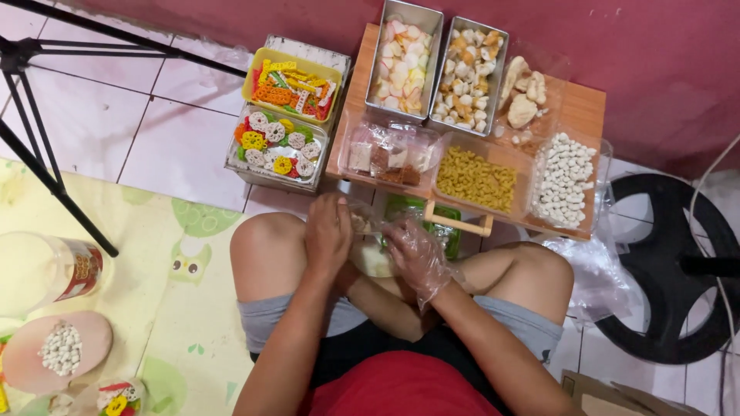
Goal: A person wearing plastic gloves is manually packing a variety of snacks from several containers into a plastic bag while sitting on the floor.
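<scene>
Sitting cross-legged on the floor. My left hand [327, 235], bare, fingers curled and closed on the top of a small clear plastic bag [371, 250] held over my lap between my knees. My right hand [416, 253], in a thin plastic glove, fingers bent, pinches the same bag from the other side. Low wooden table [590, 108] just ahead carries trays of snacks; macaroni container [476, 179] nearest.
</scene>
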